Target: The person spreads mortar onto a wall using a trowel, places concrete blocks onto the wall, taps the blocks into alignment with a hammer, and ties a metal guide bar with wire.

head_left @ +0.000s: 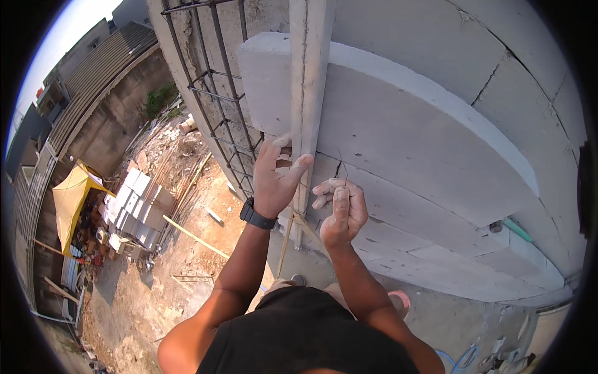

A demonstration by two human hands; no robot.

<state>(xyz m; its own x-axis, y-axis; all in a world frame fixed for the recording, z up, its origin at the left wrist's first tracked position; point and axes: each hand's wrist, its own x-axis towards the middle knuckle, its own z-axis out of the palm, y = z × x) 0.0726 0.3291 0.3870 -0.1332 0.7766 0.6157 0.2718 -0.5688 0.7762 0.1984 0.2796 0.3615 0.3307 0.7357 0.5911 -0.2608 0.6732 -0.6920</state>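
Note:
A pale, dust-covered upright post [309,75] stands against the block wall. My left hand [274,174] is around its left side, thumb on the front and the fingertips partly hidden behind. To the right of the post, my right hand [341,209] pinches a thin, bent wire [346,169] between thumb and fingers, its free end rising in front of the wall. Behind both hands are the light grey blocks [386,118], with dark joints and small chips. Below the hands, thin wooden sticks [285,243] meet the post.
A rebar cage [218,93] runs up the left side of the wall. Farther left and lower lie a stack of white blocks [134,209], a yellow canopy [73,196] and loose planks [198,237]. A green object [517,229] rests on a block ledge at right.

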